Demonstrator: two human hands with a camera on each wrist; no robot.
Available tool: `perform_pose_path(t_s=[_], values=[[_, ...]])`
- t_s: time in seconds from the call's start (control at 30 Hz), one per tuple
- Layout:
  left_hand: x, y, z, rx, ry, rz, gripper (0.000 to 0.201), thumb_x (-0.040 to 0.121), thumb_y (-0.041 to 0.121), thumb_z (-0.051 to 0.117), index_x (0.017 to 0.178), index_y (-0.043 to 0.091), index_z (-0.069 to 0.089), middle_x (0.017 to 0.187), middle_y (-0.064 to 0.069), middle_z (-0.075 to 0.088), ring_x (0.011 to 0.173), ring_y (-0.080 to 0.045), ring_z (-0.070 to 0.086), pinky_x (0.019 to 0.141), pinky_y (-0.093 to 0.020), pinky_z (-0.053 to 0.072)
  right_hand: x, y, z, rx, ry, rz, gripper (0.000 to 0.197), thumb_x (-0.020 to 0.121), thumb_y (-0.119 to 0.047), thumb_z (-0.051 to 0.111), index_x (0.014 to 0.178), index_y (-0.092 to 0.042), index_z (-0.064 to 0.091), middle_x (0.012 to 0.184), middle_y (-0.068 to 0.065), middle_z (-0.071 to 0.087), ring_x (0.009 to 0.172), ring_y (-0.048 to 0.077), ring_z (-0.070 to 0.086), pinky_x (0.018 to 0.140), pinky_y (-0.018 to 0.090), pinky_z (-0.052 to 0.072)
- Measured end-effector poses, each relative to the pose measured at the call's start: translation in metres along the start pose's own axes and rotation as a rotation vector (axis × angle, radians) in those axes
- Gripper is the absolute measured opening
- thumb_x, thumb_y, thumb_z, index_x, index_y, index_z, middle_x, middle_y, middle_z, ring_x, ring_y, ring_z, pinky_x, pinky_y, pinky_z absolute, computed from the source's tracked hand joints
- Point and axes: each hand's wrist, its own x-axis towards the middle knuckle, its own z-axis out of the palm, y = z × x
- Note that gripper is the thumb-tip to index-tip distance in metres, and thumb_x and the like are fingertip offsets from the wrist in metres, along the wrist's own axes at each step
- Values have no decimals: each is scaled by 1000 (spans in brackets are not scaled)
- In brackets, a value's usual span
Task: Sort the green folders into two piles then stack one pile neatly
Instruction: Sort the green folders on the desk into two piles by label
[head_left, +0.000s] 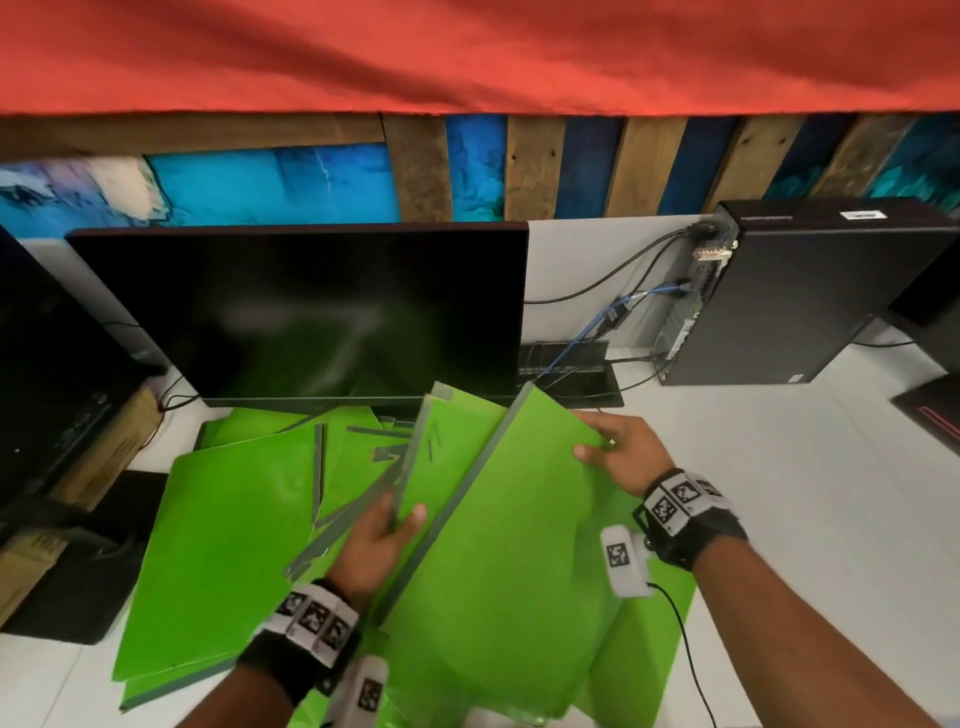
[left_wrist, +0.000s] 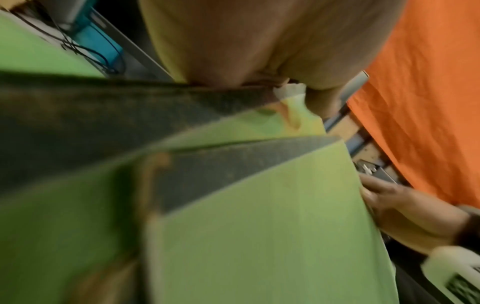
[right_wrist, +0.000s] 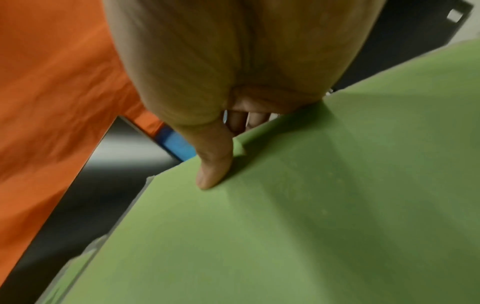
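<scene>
Several green folders with grey spines lie fanned on the white desk in front of a monitor. My right hand (head_left: 613, 452) pinches the right edge of a large raised folder (head_left: 498, 530), thumb (right_wrist: 213, 164) on top and fingers beneath. My left hand (head_left: 384, 535) grips the lower edge of a narrower tilted folder (head_left: 447, 457) beside it, thumb over the front. A flat folder (head_left: 228, 551) lies at the left, with more folders (head_left: 358, 452) spread behind it. In the left wrist view the grey spines (left_wrist: 130, 115) cross under my palm.
A black monitor (head_left: 311, 312) stands right behind the folders, with another dark screen (head_left: 47, 374) at the left. A black computer case (head_left: 800, 296) with cables sits back right. A cardboard box (head_left: 88, 467) and a black pad (head_left: 93, 566) lie at the left. White desk (head_left: 831, 519) extends right.
</scene>
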Motion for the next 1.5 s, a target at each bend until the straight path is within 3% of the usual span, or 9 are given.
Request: perform_pose_path(t_s=[0.17,0.33,0.5,0.6,0.8,0.97,1.17,1.33,1.5], values=[[-12,-25,26,196,-89,-95,69,72,33,79,131,21,44,124,8,58,117,-9,53,105,-32,39,-2,-1,40,-73,-74,0,57,79,-19,75,127,-40,55,112,-6,63,103,7,57,103,34,40],[-9,-26,26,82,35,-102,54,78,15,74,125,19,47,116,3,60,109,-16,54,99,-34,41,-10,17,54,-217,131,123,79,83,-45,65,150,-24,28,154,1,25,141,21,24,117,38,21],[-2,-29,24,-44,78,-101,40,82,10,69,108,31,48,106,10,59,100,-11,54,81,-20,41,-49,53,63,319,168,476,93,85,-46,61,153,-14,5,160,10,13,143,29,25,112,39,25],[1,-32,36,-52,64,-126,37,84,11,67,110,30,47,106,10,57,106,-16,50,85,-21,40,-71,72,78,315,56,606,100,77,-71,48,151,-11,19,154,13,31,137,32,36,110,45,31],[1,-34,61,-129,-64,-217,74,84,33,66,143,12,27,141,5,43,135,-13,36,117,-33,22,-67,63,63,249,223,609,54,88,-52,53,123,-10,55,123,14,63,96,25,57,93,39,45],[0,-46,80,72,61,-255,82,84,54,51,144,3,27,144,-7,42,136,-23,38,112,-32,30,-65,49,41,111,162,622,60,92,-55,44,127,-8,57,126,18,61,114,34,57,98,39,41],[8,-50,88,33,173,-155,48,86,49,43,111,9,53,97,-1,62,100,-24,59,81,-26,39,-79,76,54,428,71,588,31,86,-29,67,111,-18,53,102,-1,65,100,23,59,89,34,43],[26,-43,79,151,-75,-92,35,93,39,50,122,20,48,117,7,59,114,-14,55,99,-32,44,-93,98,54,669,202,670,30,80,-5,71,108,-13,64,102,11,73,95,30,68,82,40,51],[58,-54,17,759,243,-132,81,77,46,69,142,19,29,147,-2,33,137,-23,30,113,-44,31,-107,121,42,813,358,645,86,27,-47,93,104,-20,67,99,10,75,91,31,70,85,49,52]])
